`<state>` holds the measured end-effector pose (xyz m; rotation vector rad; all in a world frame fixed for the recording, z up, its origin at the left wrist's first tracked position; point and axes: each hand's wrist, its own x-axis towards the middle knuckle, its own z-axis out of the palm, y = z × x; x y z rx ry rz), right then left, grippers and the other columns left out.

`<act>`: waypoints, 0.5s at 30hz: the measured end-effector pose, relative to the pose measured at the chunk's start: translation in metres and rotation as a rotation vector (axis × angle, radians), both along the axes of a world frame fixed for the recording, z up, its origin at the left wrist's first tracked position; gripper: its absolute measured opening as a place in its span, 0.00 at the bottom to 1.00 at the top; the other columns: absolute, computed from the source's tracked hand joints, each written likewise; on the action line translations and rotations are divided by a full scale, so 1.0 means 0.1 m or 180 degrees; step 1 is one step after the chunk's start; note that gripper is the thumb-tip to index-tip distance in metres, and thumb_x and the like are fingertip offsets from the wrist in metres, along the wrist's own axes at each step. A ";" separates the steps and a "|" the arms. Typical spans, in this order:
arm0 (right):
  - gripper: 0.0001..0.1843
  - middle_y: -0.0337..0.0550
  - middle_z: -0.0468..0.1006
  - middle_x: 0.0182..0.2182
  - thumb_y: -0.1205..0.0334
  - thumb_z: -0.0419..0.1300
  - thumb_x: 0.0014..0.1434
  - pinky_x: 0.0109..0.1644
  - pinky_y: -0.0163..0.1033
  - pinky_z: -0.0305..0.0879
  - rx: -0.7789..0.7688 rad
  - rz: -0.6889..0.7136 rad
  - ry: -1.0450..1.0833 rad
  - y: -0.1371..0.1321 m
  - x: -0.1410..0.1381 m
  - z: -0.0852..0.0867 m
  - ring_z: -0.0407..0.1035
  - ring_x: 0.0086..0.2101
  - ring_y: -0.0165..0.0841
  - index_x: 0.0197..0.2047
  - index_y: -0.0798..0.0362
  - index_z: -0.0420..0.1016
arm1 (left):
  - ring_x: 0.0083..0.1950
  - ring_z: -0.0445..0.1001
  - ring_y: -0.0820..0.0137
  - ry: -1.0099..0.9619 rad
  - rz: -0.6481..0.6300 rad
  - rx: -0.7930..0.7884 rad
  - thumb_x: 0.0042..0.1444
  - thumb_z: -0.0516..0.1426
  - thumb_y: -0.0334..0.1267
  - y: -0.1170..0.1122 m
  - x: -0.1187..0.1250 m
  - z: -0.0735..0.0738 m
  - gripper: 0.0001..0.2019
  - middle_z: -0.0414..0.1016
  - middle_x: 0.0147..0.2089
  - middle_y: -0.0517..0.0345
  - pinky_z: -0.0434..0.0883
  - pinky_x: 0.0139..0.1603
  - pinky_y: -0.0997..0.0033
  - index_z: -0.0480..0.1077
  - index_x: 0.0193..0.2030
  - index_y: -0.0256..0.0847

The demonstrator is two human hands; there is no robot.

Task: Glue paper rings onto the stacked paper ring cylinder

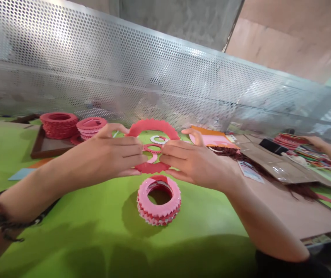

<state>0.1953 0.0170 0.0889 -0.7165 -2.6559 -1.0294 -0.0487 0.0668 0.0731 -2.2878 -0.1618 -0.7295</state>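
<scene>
Both hands hold one red paper ring with a zigzag edge upright above the green table. My left hand grips its left side, fingers curled round it. My right hand pinches the right side, thumb raised behind. Through the ring's opening show small loose red and white rings lying on the table. Just below my hands sits a stack of pink zigzag rings.
A brown tray at the left back carries taller stacks of red rings and pink rings. A perforated metal screen walls the far side. Cardboard sheets lie right, where another person's arm reaches over coloured papers.
</scene>
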 end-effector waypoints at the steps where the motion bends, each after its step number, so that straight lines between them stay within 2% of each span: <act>1: 0.16 0.43 0.82 0.43 0.58 0.49 0.73 0.55 0.44 0.57 -0.0035 0.0037 0.0041 -0.01 0.00 0.00 0.71 0.46 0.33 0.46 0.55 0.76 | 0.40 0.75 0.71 -0.0017 -0.0006 -0.0037 0.75 0.36 0.43 0.00 0.00 0.01 0.27 0.79 0.36 0.65 0.59 0.46 0.67 0.72 0.37 0.42; 3: 0.17 0.42 0.82 0.41 0.55 0.50 0.73 0.55 0.43 0.58 -0.0036 0.0097 0.0106 -0.02 -0.02 -0.01 0.72 0.43 0.32 0.46 0.56 0.76 | 0.38 0.75 0.72 -0.0093 -0.0075 -0.0149 0.75 0.36 0.45 0.00 0.01 0.01 0.27 0.79 0.35 0.67 0.59 0.46 0.67 0.72 0.36 0.43; 7: 0.15 0.35 0.82 0.34 0.63 0.49 0.73 0.55 0.40 0.56 0.0033 0.0272 0.0242 -0.02 -0.06 -0.01 0.71 0.36 0.28 0.43 0.55 0.77 | 0.34 0.74 0.73 -0.0186 -0.0150 -0.0258 0.75 0.38 0.48 0.00 0.04 0.01 0.26 0.78 0.31 0.69 0.59 0.45 0.68 0.71 0.33 0.43; 10: 0.16 0.35 0.82 0.34 0.63 0.48 0.74 0.55 0.41 0.54 0.0034 0.0328 0.0370 -0.02 -0.07 -0.01 0.71 0.36 0.28 0.43 0.55 0.76 | 0.33 0.74 0.73 -0.0254 -0.0116 -0.0223 0.75 0.39 0.48 -0.01 0.05 -0.01 0.26 0.77 0.29 0.69 0.59 0.46 0.68 0.71 0.33 0.43; 15: 0.16 0.37 0.83 0.36 0.65 0.47 0.74 0.55 0.43 0.54 0.0072 0.0129 0.0254 -0.01 -0.07 -0.03 0.71 0.38 0.29 0.44 0.55 0.76 | 0.33 0.73 0.74 -0.0343 -0.0065 -0.0219 0.75 0.37 0.47 0.00 0.07 -0.05 0.26 0.75 0.27 0.70 0.59 0.48 0.70 0.71 0.34 0.44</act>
